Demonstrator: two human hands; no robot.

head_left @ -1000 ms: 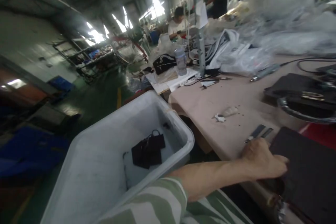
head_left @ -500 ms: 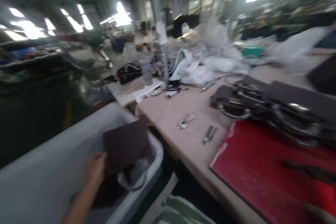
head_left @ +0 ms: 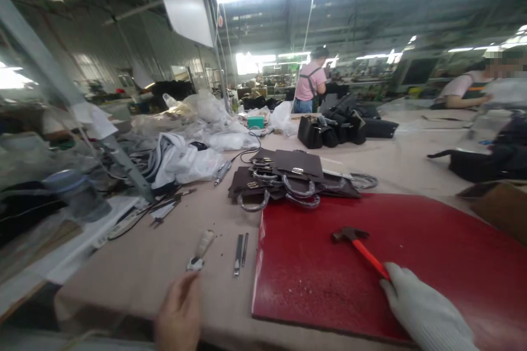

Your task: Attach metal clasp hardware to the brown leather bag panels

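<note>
My left hand [head_left: 179,312], bare and blurred, is over the near table edge, its fingers bent together just below a small white-and-grey tool [head_left: 200,252]; whether it holds anything is unclear. My right hand [head_left: 424,307], in a white glove, is closed on the handle end of a hammer [head_left: 368,258]. The hammer's head rests on the red board [head_left: 313,263]. Two slim metal tools [head_left: 239,256] lie left of the board. Behind it is a pile of dark brown bag pieces [head_left: 298,164] with wrapped handles.
Black bags [head_left: 340,123] stand farther back on the table [head_left: 222,296]. Plastic wrapping [head_left: 197,115] lies at the back left, near a slanted metal post [head_left: 119,159]. A person in pink [head_left: 309,81] stands beyond; another [head_left: 461,90] is at the right.
The view has swung right, from the white bin to the table. My left hand, earlier at a dark brown piece in the bin, is now at the table edge away from it.
</note>
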